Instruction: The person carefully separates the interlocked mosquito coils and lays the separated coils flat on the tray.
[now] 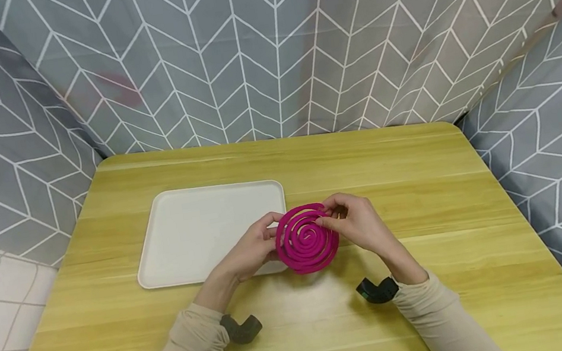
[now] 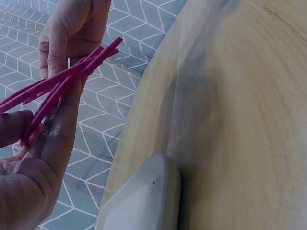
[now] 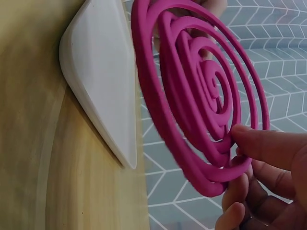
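A magenta mosquito coil (image 1: 308,236), wound as a flat spiral, is held up over the table between both hands. Its left rim is gripped by my left hand (image 1: 249,248), with the fingers partly hidden behind the coil. My right hand (image 1: 360,221) pinches the upper right part between thumb and fingers. In the right wrist view, the coil (image 3: 211,186) stands tilted, and its rings spread slightly apart in depth. Seen edge-on in the left wrist view, the coil (image 2: 91,64) shows strands that cross and separate.
A white rectangular tray (image 1: 202,228) lies on the wood-grain table (image 1: 394,171), partly under my left hand. A grey patterned curtain (image 1: 263,52) hangs behind and at the sides. Small dark devices (image 1: 378,290) are strapped at both wrists.
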`<state>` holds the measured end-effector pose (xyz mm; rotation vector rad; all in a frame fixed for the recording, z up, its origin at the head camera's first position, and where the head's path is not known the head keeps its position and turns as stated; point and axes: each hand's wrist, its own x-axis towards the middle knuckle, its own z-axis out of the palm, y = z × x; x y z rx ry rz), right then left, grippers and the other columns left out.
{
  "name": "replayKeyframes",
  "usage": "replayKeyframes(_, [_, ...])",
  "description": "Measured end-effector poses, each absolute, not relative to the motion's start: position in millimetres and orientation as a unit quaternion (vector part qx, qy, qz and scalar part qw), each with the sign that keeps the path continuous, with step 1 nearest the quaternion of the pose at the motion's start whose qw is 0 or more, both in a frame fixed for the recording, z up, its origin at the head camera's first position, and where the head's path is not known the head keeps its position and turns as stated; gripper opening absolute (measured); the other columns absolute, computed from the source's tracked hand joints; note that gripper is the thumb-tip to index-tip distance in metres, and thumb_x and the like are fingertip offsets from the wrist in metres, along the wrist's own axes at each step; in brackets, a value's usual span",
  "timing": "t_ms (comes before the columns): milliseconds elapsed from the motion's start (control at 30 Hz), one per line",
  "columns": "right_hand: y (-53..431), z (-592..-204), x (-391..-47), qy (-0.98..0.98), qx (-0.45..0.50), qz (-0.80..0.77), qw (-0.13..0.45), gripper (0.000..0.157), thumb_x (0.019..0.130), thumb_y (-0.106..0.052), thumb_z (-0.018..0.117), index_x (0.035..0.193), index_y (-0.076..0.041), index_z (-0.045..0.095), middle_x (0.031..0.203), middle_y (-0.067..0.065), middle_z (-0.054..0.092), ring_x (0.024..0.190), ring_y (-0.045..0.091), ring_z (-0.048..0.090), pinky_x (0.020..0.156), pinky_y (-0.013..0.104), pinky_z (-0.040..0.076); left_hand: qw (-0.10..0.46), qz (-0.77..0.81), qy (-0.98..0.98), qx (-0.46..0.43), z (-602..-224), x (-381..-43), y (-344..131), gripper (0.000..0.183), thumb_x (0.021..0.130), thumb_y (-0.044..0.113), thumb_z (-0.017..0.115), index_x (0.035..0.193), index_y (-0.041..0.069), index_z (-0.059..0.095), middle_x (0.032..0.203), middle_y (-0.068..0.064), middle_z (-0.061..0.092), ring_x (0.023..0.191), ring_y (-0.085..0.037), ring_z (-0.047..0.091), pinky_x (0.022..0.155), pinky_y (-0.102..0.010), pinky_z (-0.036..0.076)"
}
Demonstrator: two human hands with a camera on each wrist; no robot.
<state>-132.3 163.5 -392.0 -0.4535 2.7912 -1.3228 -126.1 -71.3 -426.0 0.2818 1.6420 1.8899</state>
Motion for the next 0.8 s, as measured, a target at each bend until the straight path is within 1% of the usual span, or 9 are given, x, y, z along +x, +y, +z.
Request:
replayKeyframes(100, [164.5,-391.6,-132.9,0.897,-0.146,-0.417,0.011,0.015,0.081,-0.013,0.079,0.090,-0.006,0.070,0.078,0.005,0.067,0.071,0.014,0.054,0.061,0.021,0.044,0.309,0.718,0.614,0.111,-426.7,-126.7,-70.6,0.036,0.096,-0.005,0.046,0.131,-0.001,0.038,0.098,-0.003,0.068,0.075,-0.011,0.068,0.070,-0.026,0.060])
replayKeyframes(167, [165.3,-391.7,-133.2,0.899,-0.145,-0.412,0.013,0.014,0.082,-0.014,0.078,0.090,-0.006,0.069,0.078,0.005,0.067,0.071,0.014,0.055,0.061,0.021,0.044,0.306,0.717,0.616,0.110,-426.8,-126.8,-70.4,0.035,0.097,-0.003,0.046,0.130,-0.001,0.038,0.100,-0.002,0.068,0.075,-0.010,0.068,0.070,-0.026,0.060])
replayKeyframes(367, [165.8,-393.3,-134.3,0.903,-0.142,-0.405,0.009,0.014,0.083,-0.015,0.077,0.092,-0.007,0.069,0.079,0.004,0.067,0.071,0.014,0.055,0.062,0.021,0.045,0.296,0.715,0.626,0.099,-426.3,-127.9,-70.3,0.026,0.102,0.008,0.044,0.127,-0.001,0.042,0.091,0.001,0.070,0.073,-0.010,0.067,0.070,-0.026,0.059])
replayKeyframes(467, [164.4,-393.6,-134.6,0.902,-0.142,-0.409,0.003,0.015,0.083,-0.015,0.077,0.093,-0.007,0.070,0.079,0.004,0.067,0.070,0.013,0.053,0.061,0.020,0.044,0.291,0.710,0.633,0.103,-425.4,-128.4,-70.1,0.027,0.101,0.007,0.047,0.127,-0.001,0.043,0.087,0.002,0.071,0.073,-0.010,0.067,0.074,-0.026,0.059])
replayKeyframes(533, [163.4,-393.7,-134.4,0.899,-0.142,-0.414,0.000,0.015,0.083,-0.015,0.077,0.094,-0.007,0.070,0.080,0.005,0.067,0.070,0.013,0.054,0.062,0.020,0.045,0.290,0.705,0.638,0.106,-424.5,-128.7,-70.3,0.032,0.100,0.006,0.050,0.130,-0.001,0.044,0.088,0.001,0.072,0.075,-0.010,0.068,0.077,-0.027,0.059])
replayKeyframes(700, [161.8,-395.1,-133.9,0.894,-0.149,-0.422,0.003,0.016,0.084,-0.013,0.077,0.095,-0.005,0.070,0.081,0.007,0.067,0.071,0.013,0.055,0.062,0.019,0.046,0.293,0.693,0.649,0.111,-422.8,-129.3,-71.5,0.043,0.095,0.002,0.056,0.137,0.002,0.046,0.100,-0.008,0.074,0.081,-0.010,0.070,0.080,-0.031,0.060])
replayKeyframes(800, [161.7,-396.1,-134.3,0.893,-0.152,-0.424,0.006,0.015,0.083,-0.012,0.077,0.094,-0.004,0.070,0.080,0.007,0.066,0.071,0.014,0.054,0.062,0.019,0.046,0.290,0.689,0.656,0.109,-424.6,-129.9,-72.1,0.042,0.094,0.001,0.057,0.135,0.001,0.048,0.103,-0.013,0.074,0.080,-0.011,0.071,0.080,-0.032,0.061])
